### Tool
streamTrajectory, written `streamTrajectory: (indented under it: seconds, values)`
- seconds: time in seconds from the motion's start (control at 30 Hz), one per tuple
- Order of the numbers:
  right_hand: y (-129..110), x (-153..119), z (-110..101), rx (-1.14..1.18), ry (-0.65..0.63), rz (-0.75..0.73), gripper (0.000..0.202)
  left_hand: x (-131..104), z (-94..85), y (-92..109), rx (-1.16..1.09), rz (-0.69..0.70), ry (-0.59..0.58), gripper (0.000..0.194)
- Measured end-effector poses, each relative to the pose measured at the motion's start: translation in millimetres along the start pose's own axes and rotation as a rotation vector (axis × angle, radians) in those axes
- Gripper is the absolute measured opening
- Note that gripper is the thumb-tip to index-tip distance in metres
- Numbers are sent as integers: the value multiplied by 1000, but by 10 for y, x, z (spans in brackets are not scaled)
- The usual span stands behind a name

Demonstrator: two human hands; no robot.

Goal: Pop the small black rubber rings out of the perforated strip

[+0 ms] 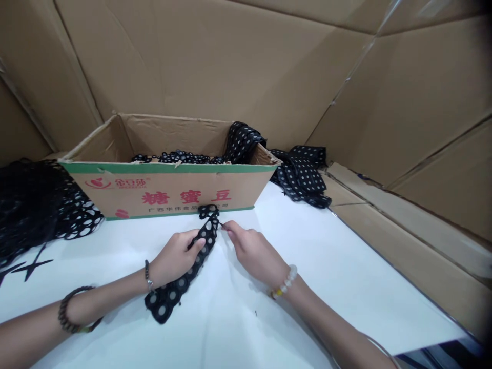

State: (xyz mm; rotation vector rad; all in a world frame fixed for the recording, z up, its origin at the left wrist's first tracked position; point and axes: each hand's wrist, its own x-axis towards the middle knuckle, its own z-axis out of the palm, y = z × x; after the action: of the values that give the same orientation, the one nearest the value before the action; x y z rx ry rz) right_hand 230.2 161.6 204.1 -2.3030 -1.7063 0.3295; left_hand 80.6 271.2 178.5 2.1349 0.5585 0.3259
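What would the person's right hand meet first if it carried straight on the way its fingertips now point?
Probably the black lace strip with round holes in the left hand: the right hand points up-left at it, fingertips nearly touching. Beyond stands the open cardboard box.

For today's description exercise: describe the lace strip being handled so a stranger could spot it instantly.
Start at the open cardboard box with red lettering. On the white table before it, the left hand holds a black lace strip. Unlike the piled lace, it lies alone.
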Motion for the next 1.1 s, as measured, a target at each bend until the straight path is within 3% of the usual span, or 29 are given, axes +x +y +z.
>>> streamTrajectory:
  seconds: [0.13, 0.4, 0.63, 0.77, 0.93, 1.1]
  values:
    - [-21, -65, 60, -31, -34, -31, 25, 10, -5, 26, -88, -38, -27, 27]
    - [-121, -62, 169, -262, -30, -42, 16, 14, -5, 41, -59, -17, -19, 25]
    - [-423, -51, 233, -414, -20, -19, 31, -84, 115, 26, 242, 57, 107, 19]
    - [-499, -17, 285, -393, -7, 24, 30, -141, 160, 32, 246, 96, 103, 16]
    - [-408, 17, 238, -364, 12, 34, 32, -96, 92, 34, 175, 79, 93, 18]
    - [-201, 20, 121, -347, 14, 70, 38, 19, -10, 11, -12, -30, 63, 26]
